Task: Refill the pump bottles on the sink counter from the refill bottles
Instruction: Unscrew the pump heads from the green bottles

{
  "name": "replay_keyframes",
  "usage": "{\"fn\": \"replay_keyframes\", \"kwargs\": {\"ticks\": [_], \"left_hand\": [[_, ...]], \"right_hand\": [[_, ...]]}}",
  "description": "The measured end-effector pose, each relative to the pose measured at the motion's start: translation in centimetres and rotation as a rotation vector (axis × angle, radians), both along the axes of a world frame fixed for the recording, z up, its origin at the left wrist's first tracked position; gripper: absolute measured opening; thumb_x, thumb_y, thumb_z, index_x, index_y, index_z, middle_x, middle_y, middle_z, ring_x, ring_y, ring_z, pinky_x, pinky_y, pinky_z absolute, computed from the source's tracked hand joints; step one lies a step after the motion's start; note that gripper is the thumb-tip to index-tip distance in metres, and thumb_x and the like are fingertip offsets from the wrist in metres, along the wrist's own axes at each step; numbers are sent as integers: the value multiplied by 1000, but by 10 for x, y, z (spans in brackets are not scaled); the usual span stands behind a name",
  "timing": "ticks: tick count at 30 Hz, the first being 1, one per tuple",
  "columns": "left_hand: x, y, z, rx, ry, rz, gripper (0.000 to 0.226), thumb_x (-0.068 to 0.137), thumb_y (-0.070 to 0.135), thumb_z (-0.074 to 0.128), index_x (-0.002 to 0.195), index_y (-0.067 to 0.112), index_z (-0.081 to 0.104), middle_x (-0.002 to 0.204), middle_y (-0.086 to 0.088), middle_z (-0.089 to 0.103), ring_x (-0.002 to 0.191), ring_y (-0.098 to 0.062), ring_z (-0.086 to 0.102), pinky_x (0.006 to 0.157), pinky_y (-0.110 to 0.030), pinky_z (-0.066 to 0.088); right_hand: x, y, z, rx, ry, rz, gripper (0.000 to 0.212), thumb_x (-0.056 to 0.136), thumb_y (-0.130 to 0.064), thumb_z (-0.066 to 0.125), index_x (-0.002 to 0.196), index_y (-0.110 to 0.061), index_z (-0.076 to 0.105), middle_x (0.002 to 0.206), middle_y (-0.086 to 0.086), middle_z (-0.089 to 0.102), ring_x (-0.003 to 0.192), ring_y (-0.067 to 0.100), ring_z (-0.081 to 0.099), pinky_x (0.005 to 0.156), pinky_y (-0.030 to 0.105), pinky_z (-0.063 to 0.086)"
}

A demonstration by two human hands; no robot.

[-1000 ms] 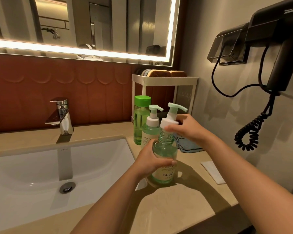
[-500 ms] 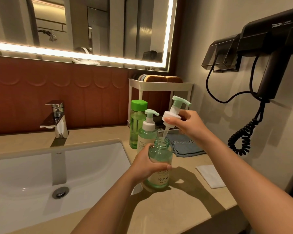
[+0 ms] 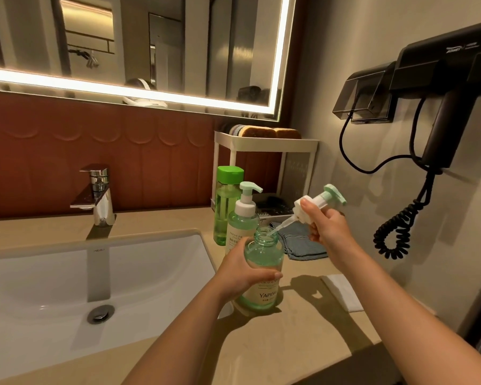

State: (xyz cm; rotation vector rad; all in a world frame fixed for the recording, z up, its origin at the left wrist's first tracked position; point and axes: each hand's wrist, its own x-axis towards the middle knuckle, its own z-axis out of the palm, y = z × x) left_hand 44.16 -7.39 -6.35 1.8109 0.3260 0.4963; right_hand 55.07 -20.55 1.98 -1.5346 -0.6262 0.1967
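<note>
Both grip: left hand the clear green bottle, right hand the white-and-mint plastic pump head; we should lift its tube straight.

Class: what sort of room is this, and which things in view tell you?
Probably a hotel bathroom: a sink with a tap, a lit mirror above it, and a wall-mounted hairdryer.
</note>
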Motion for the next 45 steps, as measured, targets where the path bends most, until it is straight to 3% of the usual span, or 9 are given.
{"fn": "replay_keyframes", "kwargs": {"ticks": [7, 14, 20, 25, 29, 36, 38, 42, 45], "left_hand": [[-1, -1, 1, 0, 1, 2, 87, 59, 27, 87, 132, 25, 39, 129, 4, 54, 121, -17, 50, 103, -41, 42], [-1, -2, 3, 24, -17, 23, 78, 61, 26, 86, 124, 29, 40, 124, 6, 56, 116, -16, 52, 100, -37, 44], [-1, -4, 2, 26, -29, 33, 75, 61, 24, 86, 122, 29, 42, 122, 5, 57, 115, -16, 53, 99, -37, 44], [0, -2, 0, 32, -18, 35, 78, 61, 25, 86, 126, 25, 43, 123, 4, 57, 115, -17, 53, 100, -39, 44], [1, -3, -1, 33, -22, 37, 80, 60, 26, 86, 128, 23, 43, 123, 4, 57, 116, -17, 53, 100, -40, 44], [2, -4, -1, 30, -18, 54, 85, 60, 26, 86, 132, 23, 40, 127, 3, 55, 118, -17, 51, 99, -38, 43], [2, -3, -1, 30, -22, 57, 84, 60, 26, 86, 131, 23, 41, 125, 3, 56, 118, -18, 51, 99, -38, 43], [2, -3, -1, 32, -21, 59, 84, 60, 26, 86, 130, 23, 41, 125, 2, 56, 117, -18, 52, 100, -41, 43], [3, -2, -2, 28, -17, 59, 84, 59, 28, 87, 130, 24, 42, 124, 3, 57, 116, -18, 52, 101, -41, 43]], "right_hand": [[1, -2, 6, 1, -43, -12, 28, 80, -37, 68, 94, -14, 60, 81, -2, 58, 70, 11, 49, 62, 23, 40], [8, -11, 0, 48, -23, -74, 37, 78, -37, 69, 102, -11, 59, 82, -5, 58, 71, 8, 51, 68, 24, 41], [6, -11, -15, 186, 118, -112, 17, 82, -32, 68, 78, -20, 56, 66, -5, 48, 59, 10, 41, 60, 25, 37], [4, -14, -16, 391, 210, -148, 11, 86, -23, 64, 79, -20, 56, 65, -5, 45, 54, 5, 37, 54, 22, 35], [7, -22, -25, 395, 252, -183, 15, 87, -27, 62, 78, -18, 53, 61, -1, 38, 50, 7, 34, 48, 21, 34], [10, -24, -41, 496, 473, -246, 15, 86, -19, 65, 82, -18, 51, 69, 0, 46, 54, 7, 36, 38, 15, 32], [11, -26, -47, 465, 450, -265, 18, 83, -18, 68, 92, -15, 53, 74, -1, 49, 57, 7, 40, 37, 13, 34], [14, -28, -61, 313, 218, -254, 50, 77, -16, 75, 119, -7, 49, 95, 6, 54, 66, 10, 49, 45, 19, 42], [13, -28, -71, 154, 80, -202, 57, 73, -15, 78, 121, -3, 50, 103, 11, 57, 73, 15, 55, 52, 20, 48]]}}
